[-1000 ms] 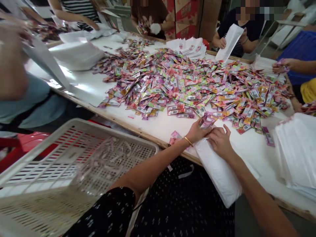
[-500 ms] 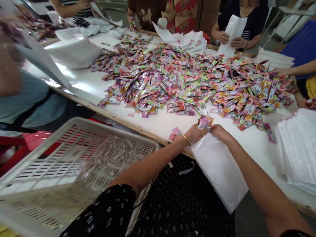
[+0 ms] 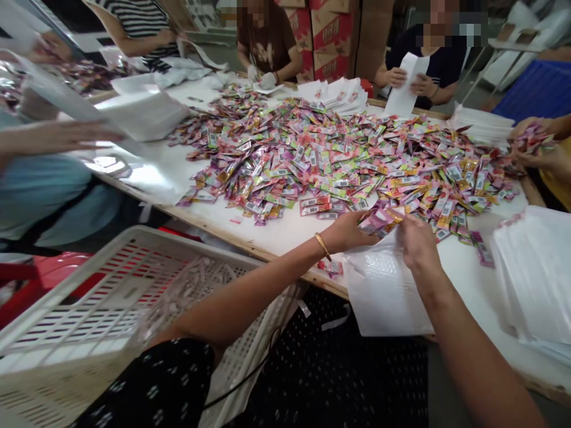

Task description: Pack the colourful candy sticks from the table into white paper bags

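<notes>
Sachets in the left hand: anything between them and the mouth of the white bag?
Nothing visible. The left hand holds the bunch of sachets right at the top edge of the white bag; the right hand grips that edge beside them. Whether the mouth is open is unclear.

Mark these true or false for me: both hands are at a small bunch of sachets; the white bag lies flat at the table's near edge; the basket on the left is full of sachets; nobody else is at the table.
1. Both the left hand and the right hand are at a small bunch of sachets. True.
2. The white bag lies at the near edge of the table. True.
3. The basket on the left is full of colourful sachets. False: it holds no coloured sachets, only pale scraps.
4. Nobody else is at the table. False: other people sit around it, one holding a white bag.
</notes>
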The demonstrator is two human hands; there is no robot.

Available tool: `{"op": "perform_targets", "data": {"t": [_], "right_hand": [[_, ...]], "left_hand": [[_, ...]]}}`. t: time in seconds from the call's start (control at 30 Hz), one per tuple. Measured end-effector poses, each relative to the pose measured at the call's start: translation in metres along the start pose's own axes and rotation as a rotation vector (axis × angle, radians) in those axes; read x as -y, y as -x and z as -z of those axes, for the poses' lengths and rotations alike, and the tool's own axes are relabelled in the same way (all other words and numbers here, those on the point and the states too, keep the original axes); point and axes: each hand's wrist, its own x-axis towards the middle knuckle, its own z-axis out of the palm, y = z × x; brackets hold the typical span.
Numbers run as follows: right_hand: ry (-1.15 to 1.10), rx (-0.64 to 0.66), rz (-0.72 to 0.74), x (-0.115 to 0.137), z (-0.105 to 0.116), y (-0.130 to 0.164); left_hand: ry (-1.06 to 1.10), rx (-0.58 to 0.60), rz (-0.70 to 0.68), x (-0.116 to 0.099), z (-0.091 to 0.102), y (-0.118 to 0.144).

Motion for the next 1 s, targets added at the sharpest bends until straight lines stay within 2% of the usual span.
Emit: {"op": "perform_targets", "data": {"t": [0.07,0.13,0.27,0.4,0.47,0.6,0.73,0.8,0.87,1.0], "right_hand": [[-0.052,-0.038,0.126,0.008,-0.007,0.003],[-0.066,-0.073,0.236,0.015,-0.012,0.005],[-0.136,-0.166,0.376,0.03,-0.017,0.009],[-0.179,-0.17,0.452,0.04,-0.019,0.022],[-0.172,-0.183,0.466,0.041,-0.019,0.03],[-0.262,-0.201,0.462,0.043,-0.022,0.041],[-0.339,-0.172,0.482,0.051,-0.029,0.045],[-0.335,-0.151,0.485,0.051,-0.033,0.047],[-0.334,-0.119,0.467,0.047,-0.036,0.049],[-0.31,-0.117,0.451,0.038,-0.033,0.051]], "left_hand": [[-0.154,0.026,-0.151,-0.017,0.003,-0.003],[-0.286,0.07,-0.231,-0.034,0.005,-0.006],[-0.458,0.122,-0.268,-0.067,0.01,-0.007],[-0.618,0.094,-0.345,-0.095,0.01,-0.004],[-0.683,0.141,-0.348,-0.103,0.01,-0.004],[-0.689,0.283,-0.331,-0.106,0.01,-0.004],[-0.538,0.246,-0.31,-0.103,0.008,-0.004],[-0.544,0.264,-0.283,-0.098,0.005,-0.006],[-0.564,0.309,-0.233,-0.092,0.003,-0.009],[-0.459,0.337,-0.1,-0.088,0.004,-0.011]]}}
